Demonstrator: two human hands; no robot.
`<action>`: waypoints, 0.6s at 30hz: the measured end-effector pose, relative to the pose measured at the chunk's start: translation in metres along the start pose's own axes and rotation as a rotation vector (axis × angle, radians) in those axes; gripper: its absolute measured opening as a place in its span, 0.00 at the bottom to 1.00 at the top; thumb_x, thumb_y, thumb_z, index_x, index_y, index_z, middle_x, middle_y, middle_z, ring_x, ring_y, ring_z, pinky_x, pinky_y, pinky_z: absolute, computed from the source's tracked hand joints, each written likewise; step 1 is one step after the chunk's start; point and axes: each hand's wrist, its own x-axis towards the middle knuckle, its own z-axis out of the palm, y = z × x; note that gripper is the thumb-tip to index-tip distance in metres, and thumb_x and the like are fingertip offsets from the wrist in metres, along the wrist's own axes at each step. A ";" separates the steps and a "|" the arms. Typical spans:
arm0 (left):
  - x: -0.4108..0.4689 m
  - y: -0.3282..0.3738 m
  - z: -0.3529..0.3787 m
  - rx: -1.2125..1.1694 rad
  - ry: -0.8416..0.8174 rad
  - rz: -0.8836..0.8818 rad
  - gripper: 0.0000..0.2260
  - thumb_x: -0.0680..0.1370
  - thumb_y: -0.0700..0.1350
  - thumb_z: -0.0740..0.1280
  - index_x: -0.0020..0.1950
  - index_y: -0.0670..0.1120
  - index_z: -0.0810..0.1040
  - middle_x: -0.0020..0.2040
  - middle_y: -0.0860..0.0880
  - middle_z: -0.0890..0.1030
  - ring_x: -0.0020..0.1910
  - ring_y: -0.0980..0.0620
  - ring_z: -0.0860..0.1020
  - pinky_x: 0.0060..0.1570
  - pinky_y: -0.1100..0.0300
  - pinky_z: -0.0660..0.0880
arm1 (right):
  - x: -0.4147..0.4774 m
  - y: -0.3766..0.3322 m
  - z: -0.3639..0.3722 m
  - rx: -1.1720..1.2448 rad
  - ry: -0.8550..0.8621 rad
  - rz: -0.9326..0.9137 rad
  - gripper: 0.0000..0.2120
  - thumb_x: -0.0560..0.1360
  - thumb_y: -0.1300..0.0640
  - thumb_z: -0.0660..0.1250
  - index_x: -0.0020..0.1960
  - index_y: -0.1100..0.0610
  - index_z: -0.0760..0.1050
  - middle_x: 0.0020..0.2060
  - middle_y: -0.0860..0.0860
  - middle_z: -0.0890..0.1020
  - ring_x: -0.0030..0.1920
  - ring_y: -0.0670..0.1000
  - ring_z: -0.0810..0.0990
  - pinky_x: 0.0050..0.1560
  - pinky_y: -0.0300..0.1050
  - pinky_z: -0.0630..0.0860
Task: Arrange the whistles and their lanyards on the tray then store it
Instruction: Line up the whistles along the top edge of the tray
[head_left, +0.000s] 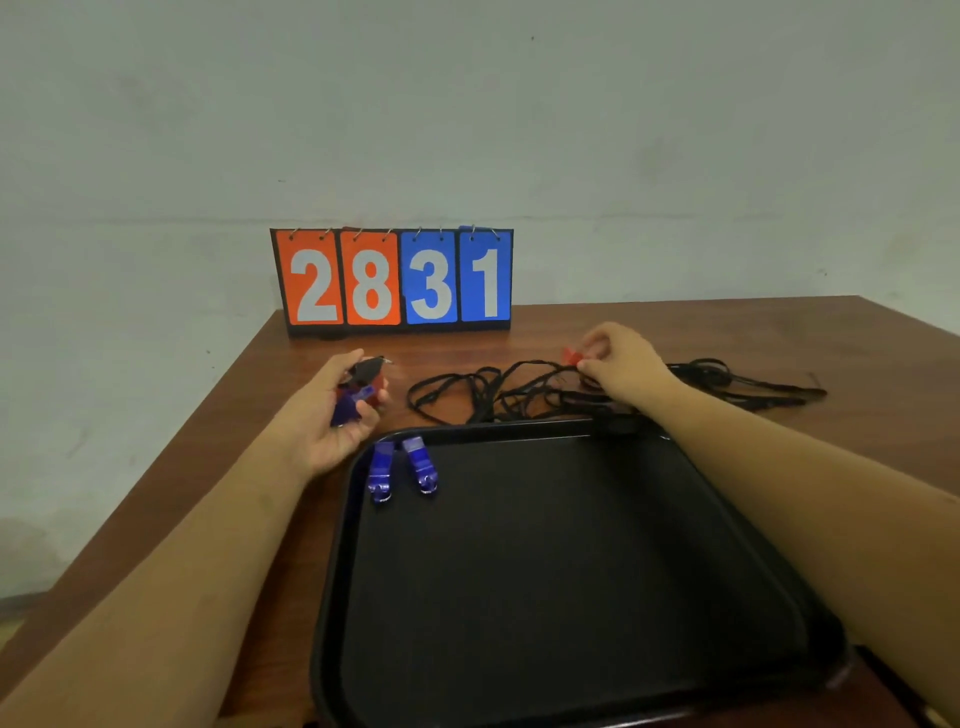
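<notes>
The black plastic tray (571, 571), rectangular with rounded corners and a raised rim, sits nearest on the wooden table (753, 332). Two translucent blue whistles (402, 467) lie side by side in its far-left corner. Left of the tray, the left hand (337, 415) is cupped around several blue, red and dark whistles (358, 389). Beyond the rim, thin black lanyards (493, 389) lie tangled. The right hand (618, 364) pinches a red whistle (571, 356) above them. A flip scoreboard (393, 280) stands farthest, reading 2831.
</notes>
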 end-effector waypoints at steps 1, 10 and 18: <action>-0.002 0.000 0.000 -0.009 0.016 0.008 0.18 0.76 0.51 0.70 0.61 0.42 0.76 0.49 0.43 0.80 0.39 0.54 0.80 0.26 0.69 0.74 | 0.000 -0.003 -0.002 0.083 0.053 0.001 0.16 0.78 0.59 0.67 0.64 0.54 0.71 0.50 0.47 0.77 0.51 0.48 0.77 0.42 0.36 0.71; -0.038 0.004 0.000 -0.107 0.042 0.086 0.18 0.76 0.51 0.71 0.61 0.44 0.73 0.46 0.44 0.79 0.38 0.54 0.81 0.27 0.69 0.76 | -0.020 -0.034 -0.032 0.215 0.182 0.029 0.22 0.77 0.58 0.69 0.70 0.59 0.71 0.65 0.54 0.78 0.63 0.53 0.77 0.66 0.47 0.71; -0.084 -0.021 0.000 -0.073 0.219 0.178 0.17 0.77 0.50 0.70 0.59 0.41 0.75 0.49 0.42 0.78 0.42 0.52 0.79 0.26 0.67 0.75 | -0.099 -0.065 0.007 0.135 -0.244 -0.118 0.14 0.71 0.56 0.76 0.52 0.51 0.75 0.46 0.47 0.81 0.48 0.48 0.81 0.48 0.42 0.76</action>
